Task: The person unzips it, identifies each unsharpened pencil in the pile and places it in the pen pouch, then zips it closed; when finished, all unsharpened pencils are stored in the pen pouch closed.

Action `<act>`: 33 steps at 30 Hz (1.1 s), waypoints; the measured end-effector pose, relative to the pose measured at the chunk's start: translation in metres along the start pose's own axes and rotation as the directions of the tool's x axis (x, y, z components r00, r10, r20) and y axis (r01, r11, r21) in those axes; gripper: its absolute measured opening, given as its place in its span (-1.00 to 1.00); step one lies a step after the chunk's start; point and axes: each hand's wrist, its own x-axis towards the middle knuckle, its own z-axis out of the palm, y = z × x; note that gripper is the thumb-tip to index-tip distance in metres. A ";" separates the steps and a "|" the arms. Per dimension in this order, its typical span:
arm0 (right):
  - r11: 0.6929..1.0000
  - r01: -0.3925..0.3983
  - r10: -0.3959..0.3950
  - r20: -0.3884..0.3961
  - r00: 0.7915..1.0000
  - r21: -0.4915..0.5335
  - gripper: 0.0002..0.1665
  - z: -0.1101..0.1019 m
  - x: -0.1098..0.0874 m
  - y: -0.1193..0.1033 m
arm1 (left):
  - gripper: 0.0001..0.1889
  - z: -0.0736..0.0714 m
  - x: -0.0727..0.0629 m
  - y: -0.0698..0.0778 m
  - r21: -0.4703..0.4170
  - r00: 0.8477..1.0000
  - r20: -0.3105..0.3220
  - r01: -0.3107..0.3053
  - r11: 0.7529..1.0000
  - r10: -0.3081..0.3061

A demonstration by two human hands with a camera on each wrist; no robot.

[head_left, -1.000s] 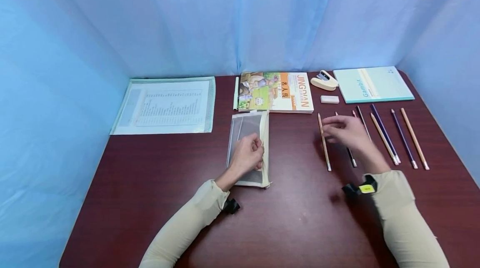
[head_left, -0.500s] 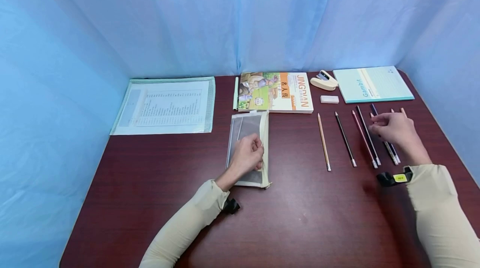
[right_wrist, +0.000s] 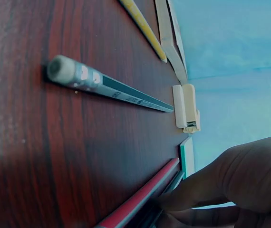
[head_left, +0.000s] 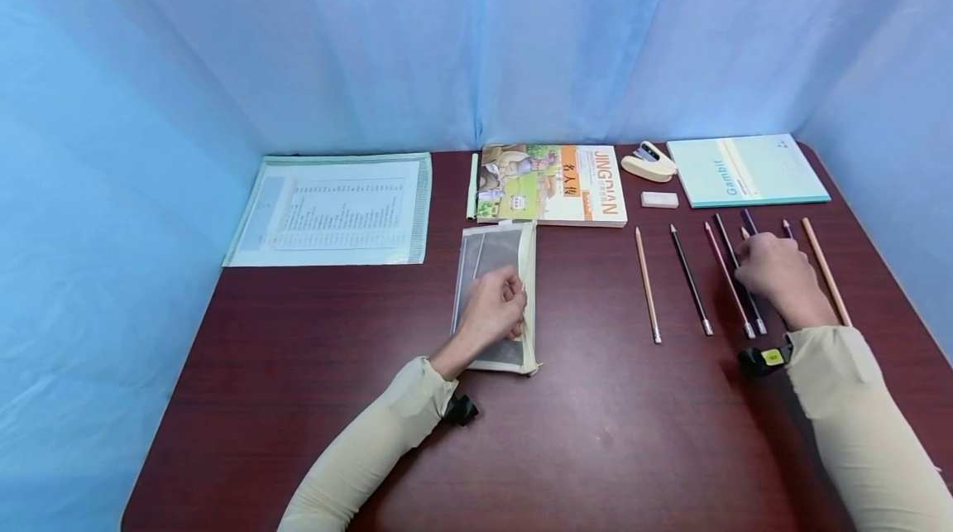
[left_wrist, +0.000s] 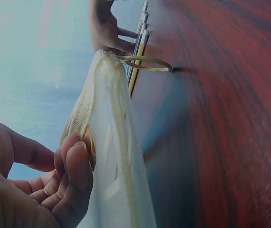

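Observation:
My left hand [head_left: 491,309] pinches the cream zip edge of a clear mesh pencil pouch [head_left: 528,255], fingertips curled at the edge. In the left wrist view the pouch [left_wrist: 114,175] rises beside the fingers, a cream loop [left_wrist: 150,64] at its far end. My right hand [head_left: 782,277] is down over the right-hand pencils, its fingertips low beside a dark pencil [head_left: 724,232]; I cannot tell whether it grips one. A purple pencil [head_left: 749,222] shows past it. Left of it lie a pink pencil [head_left: 725,275], a black pencil [head_left: 690,277] and a tan pencil [head_left: 646,284].
A thick tan pencil [head_left: 825,267] lies right of the hand. Along the back are a document pouch [head_left: 335,209], a green pen [head_left: 472,184], a book [head_left: 551,184], a stapler [head_left: 649,162], an eraser [head_left: 659,199] and a notebook [head_left: 752,172]. Blue curtains [head_left: 372,35] surround the table.
My right hand swings right from above the left pencils, then lowers onto the ones at the right. The left hand stays at the pouch. The view shifts slightly.

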 end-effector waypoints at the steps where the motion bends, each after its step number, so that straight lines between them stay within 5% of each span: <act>1: 1.000 0.000 0.000 0.002 1.000 -0.007 -0.84 0.001 0.001 -0.001 | -0.88 0.000 0.000 0.000 -0.002 1.000 0.001 0.001 1.000 -0.001; 3: 1.000 0.004 -0.004 0.007 1.000 -0.015 -0.93 0.001 0.002 -0.003 | -0.89 0.000 0.000 0.001 -0.008 1.000 0.003 0.003 1.000 -0.003; 13: 0.999 0.017 -0.017 -0.014 1.000 0.027 -0.69 -0.015 -0.004 -0.001 | -0.88 0.000 -0.002 0.004 -0.007 1.000 0.002 0.007 1.000 -0.007; 16: 0.993 -0.007 0.008 -0.005 1.000 0.117 -0.78 -0.021 -0.007 -0.001 | -0.89 -0.001 -0.002 0.004 -0.001 1.000 -0.001 0.010 1.000 -0.010; 19: 0.945 -0.059 0.044 0.053 0.998 0.321 -0.57 -0.023 -0.009 -0.002 | -0.89 -0.001 -0.001 0.004 -0.001 1.000 0.000 0.015 1.000 -0.015; 21: 0.849 -0.067 0.015 0.104 0.994 0.524 -0.55 -0.020 -0.010 -0.003 | -0.89 -0.001 -0.001 0.004 -0.002 1.000 0.000 0.015 1.000 -0.015; 22: 0.763 -0.078 -0.012 0.136 0.991 0.641 -0.62 -0.018 -0.011 -0.004 | -0.89 -0.001 -0.001 0.003 -0.003 1.000 0.000 0.015 1.000 -0.015; 25: 0.424 -0.097 -0.149 0.175 0.973 0.900 -0.75 -0.009 -0.012 -0.005 | -0.88 -0.001 -0.001 0.003 0.001 1.000 -0.005 0.010 1.000 -0.010; 27: 0.239 -0.128 -0.224 0.183 0.957 0.963 -0.67 -0.002 -0.012 -0.008 | -0.88 -0.001 -0.001 0.003 0.004 1.000 -0.007 0.006 1.000 -0.006; 30: 0.114 -0.148 -0.321 0.177 0.930 0.983 -0.59 0.010 -0.013 -0.016 | -0.88 -0.001 -0.001 0.003 0.013 1.000 -0.012 -0.003 1.000 0.003; 33: 0.086 -0.161 -0.381 0.182 0.907 0.983 -0.58 0.020 -0.013 -0.028 | -0.88 -0.002 -0.001 0.003 0.009 1.000 -0.008 -0.004 1.000 0.004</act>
